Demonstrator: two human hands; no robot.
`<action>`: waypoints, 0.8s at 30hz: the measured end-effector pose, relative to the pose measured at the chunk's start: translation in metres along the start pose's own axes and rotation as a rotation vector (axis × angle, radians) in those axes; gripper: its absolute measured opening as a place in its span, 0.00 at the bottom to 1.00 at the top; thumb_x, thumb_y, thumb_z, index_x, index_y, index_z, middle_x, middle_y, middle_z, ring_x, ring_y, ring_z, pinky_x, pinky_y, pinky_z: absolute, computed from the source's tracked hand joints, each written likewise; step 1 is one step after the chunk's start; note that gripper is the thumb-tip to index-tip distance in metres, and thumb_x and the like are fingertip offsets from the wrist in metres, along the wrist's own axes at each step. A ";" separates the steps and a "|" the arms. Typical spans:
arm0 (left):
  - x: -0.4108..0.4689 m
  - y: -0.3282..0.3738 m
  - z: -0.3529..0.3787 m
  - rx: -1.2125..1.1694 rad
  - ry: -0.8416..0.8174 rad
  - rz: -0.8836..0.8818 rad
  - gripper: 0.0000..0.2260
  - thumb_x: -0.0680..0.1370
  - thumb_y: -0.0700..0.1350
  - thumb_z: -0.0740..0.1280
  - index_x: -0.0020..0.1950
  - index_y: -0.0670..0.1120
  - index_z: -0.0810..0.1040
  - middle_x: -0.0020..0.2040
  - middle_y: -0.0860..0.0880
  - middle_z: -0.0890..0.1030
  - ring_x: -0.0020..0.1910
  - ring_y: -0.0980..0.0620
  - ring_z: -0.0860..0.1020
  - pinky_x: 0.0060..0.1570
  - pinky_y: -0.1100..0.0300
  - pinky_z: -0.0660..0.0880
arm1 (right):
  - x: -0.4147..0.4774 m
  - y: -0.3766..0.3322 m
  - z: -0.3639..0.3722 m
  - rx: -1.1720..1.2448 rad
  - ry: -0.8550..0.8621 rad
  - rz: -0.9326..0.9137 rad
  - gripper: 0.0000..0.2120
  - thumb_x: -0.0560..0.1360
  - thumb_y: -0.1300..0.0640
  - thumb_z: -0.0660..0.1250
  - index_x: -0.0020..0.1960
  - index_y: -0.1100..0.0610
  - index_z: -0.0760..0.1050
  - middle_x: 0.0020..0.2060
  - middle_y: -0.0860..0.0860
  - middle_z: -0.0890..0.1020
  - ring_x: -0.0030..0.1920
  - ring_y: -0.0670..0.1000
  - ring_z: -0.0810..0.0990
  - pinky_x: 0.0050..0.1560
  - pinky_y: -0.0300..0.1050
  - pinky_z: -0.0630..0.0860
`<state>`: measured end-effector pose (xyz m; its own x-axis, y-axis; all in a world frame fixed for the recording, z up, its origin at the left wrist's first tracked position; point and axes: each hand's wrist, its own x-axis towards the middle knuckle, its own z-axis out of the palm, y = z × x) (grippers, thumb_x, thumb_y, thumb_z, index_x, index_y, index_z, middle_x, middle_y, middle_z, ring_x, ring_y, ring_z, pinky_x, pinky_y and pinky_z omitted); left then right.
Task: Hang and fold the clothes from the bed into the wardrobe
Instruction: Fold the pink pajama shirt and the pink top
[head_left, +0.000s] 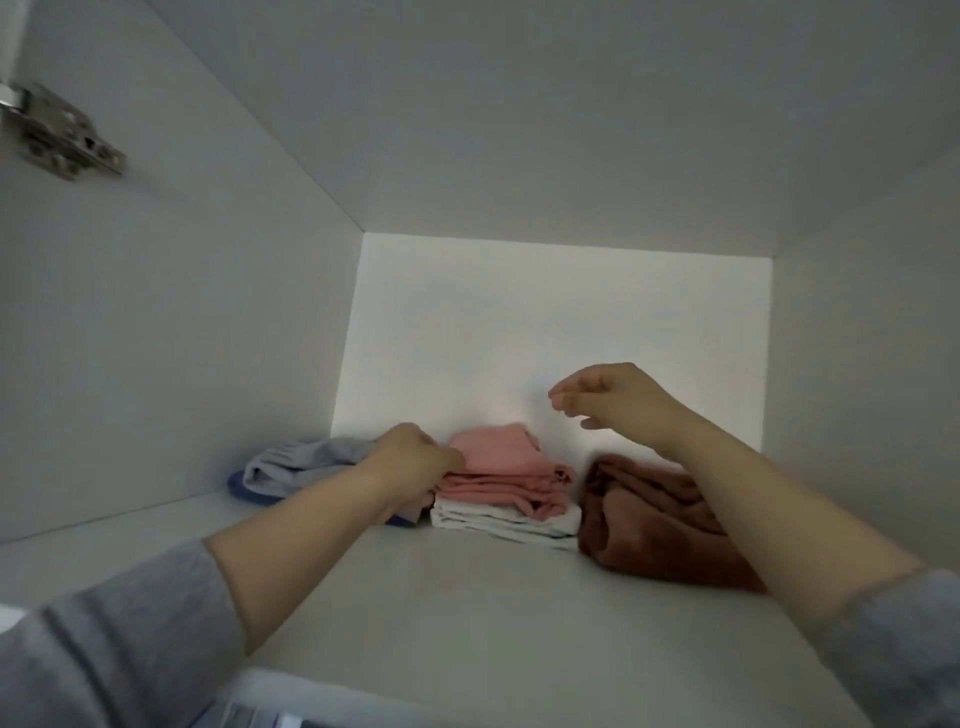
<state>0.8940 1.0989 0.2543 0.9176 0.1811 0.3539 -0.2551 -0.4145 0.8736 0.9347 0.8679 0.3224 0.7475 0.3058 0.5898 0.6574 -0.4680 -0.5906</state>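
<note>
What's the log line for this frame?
place: wardrobe shelf | left hand: on pink pile, grip unclear | right hand: raised, holding nothing | beside pile: grey garment left, brown towel right

Fingertips of the left hand (415, 457) hidden against the folded pink garment (498, 460); brown towel (644, 519) partly covered by the right forearm (753, 499); hinge (62, 135), upper left, cut by the frame edge.
</note>
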 end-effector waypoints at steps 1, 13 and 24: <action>-0.013 0.002 -0.004 -0.005 0.004 0.044 0.06 0.74 0.41 0.68 0.39 0.42 0.74 0.35 0.42 0.74 0.34 0.48 0.72 0.34 0.58 0.69 | -0.018 -0.013 0.002 0.030 0.036 -0.011 0.06 0.75 0.60 0.71 0.51 0.59 0.83 0.44 0.49 0.84 0.45 0.47 0.80 0.50 0.44 0.78; -0.174 -0.013 -0.060 -0.283 0.046 0.091 0.06 0.75 0.39 0.70 0.51 0.45 0.79 0.50 0.44 0.82 0.53 0.44 0.80 0.51 0.51 0.79 | -0.197 -0.097 0.039 0.264 0.177 0.081 0.05 0.76 0.63 0.68 0.49 0.59 0.83 0.43 0.55 0.86 0.42 0.46 0.83 0.49 0.42 0.78; -0.317 0.011 -0.051 -0.233 0.189 0.186 0.07 0.75 0.36 0.69 0.50 0.46 0.79 0.47 0.47 0.84 0.49 0.46 0.81 0.54 0.51 0.78 | -0.312 -0.126 0.032 0.412 0.260 -0.048 0.07 0.76 0.66 0.66 0.49 0.58 0.82 0.42 0.54 0.86 0.41 0.47 0.83 0.45 0.38 0.79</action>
<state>0.5848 1.0823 0.1682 0.7820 0.2923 0.5505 -0.4951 -0.2453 0.8335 0.6217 0.8580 0.1945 0.7010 0.0769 0.7090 0.7132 -0.0751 -0.6970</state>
